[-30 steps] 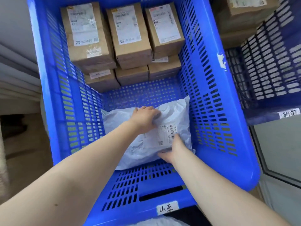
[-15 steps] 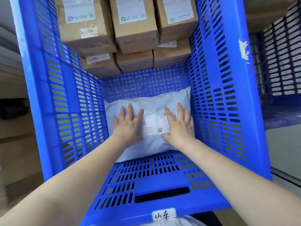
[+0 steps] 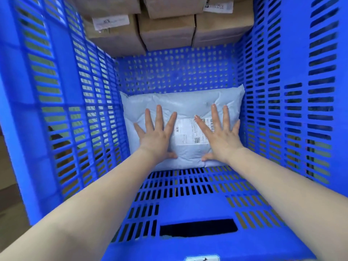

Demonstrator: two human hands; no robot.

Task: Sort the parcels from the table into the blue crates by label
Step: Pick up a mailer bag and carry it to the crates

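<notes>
Parcel [image 3: 180, 110]: flat on crate [image 3: 188, 187] floor; left hand [image 3: 157, 135], right hand [image 3: 219, 134] spread flat, pressing to seat it.

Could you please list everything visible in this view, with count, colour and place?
Crate: one, blue, slotted walls, fills the view.
Soft parcel: one, pale grey-white, flat on the crate floor against the right wall.
Shipping label: one, white, on the parcel top between the hands.
Cardboard boxes: at least six, brown, stacked at the far end of the crate.
Left hand: flat on the parcel, fingers spread.
Right hand: flat on the parcel, fingers spread.
</notes>
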